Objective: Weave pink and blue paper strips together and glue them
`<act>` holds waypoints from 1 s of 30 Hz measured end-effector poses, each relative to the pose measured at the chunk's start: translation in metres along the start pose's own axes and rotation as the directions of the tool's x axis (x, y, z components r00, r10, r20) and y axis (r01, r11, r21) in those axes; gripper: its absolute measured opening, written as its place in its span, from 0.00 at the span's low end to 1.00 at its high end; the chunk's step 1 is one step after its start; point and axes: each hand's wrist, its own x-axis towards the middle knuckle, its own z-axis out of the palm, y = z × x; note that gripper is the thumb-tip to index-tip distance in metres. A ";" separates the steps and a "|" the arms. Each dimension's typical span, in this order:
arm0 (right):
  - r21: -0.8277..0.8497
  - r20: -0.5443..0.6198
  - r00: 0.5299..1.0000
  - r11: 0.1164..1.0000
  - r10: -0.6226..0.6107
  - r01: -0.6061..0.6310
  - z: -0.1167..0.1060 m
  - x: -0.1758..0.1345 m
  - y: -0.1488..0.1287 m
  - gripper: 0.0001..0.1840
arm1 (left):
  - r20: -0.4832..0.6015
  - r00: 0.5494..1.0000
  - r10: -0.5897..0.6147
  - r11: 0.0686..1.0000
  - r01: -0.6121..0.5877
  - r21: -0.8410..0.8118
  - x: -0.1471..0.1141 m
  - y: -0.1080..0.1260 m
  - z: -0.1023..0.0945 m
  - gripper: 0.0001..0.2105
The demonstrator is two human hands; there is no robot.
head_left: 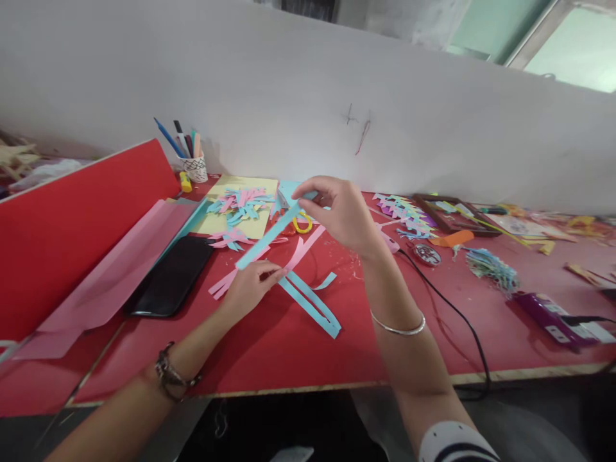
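My right hand (337, 208) is raised over the table, its thumb and fingers pinching a light blue paper strip (267, 237) that slants down to the left. Lower and to the left, my left hand (253, 283) is closed, fingertips together at the end of a pink paper strip (305, 247). Just beyond those fingertips, folded light blue strips (312, 305) lie on the red table (298, 359). Scissors with a yellow handle (303, 222) rest behind the hands, partly covered. A heap of cut pink and blue paper pieces (245, 204) lies on a pale yellow sheet (231, 183).
On the left are a black phone (171, 279), pink sheets (108, 276) and a cup of pens (195, 168). To the right lie a pink corded tool (389, 242), its black cable (457, 308), a paper fringe bundle (491, 269), a purple device (553, 319) and a frame (455, 218).
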 end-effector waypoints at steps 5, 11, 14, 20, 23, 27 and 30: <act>0.003 -0.062 0.995 0.997 0.074 -0.073 -0.022 -0.002 0.010 0.12 | -0.004 1.000 -0.004 1.000 0.004 -0.008 0.000 -0.001 0.000 0.16; 0.158 -0.162 0.973 0.978 0.162 -0.136 -0.039 -0.003 0.022 0.08 | -0.011 1.000 0.007 1.000 -0.007 0.006 -0.001 -0.001 0.000 0.16; 0.202 -0.190 0.961 0.966 0.202 -0.163 -0.042 -0.002 0.027 0.10 | -0.007 1.000 0.013 1.000 -0.012 0.014 -0.001 -0.001 -0.001 0.16; 0.213 -0.169 0.960 0.959 0.223 -0.186 -0.047 -0.003 0.033 0.11 | -0.014 1.000 0.025 0.999 -0.025 0.032 0.000 0.002 -0.001 0.16; 0.268 -0.123 0.968 0.947 0.218 -0.179 -0.049 -0.004 0.037 0.10 | -0.015 1.000 0.017 0.999 -0.017 0.042 0.000 0.001 -0.001 0.16; 0.327 -0.120 0.968 0.929 0.222 -0.172 -0.049 -0.004 0.041 0.08 | -0.012 1.000 -0.002 0.998 0.002 0.058 0.001 -0.002 -0.003 0.17; 0.292 -0.177 0.955 0.939 0.238 -0.180 -0.046 -0.002 0.043 0.10 | -0.015 1.000 -0.015 0.998 0.016 0.066 0.002 -0.002 -0.003 0.18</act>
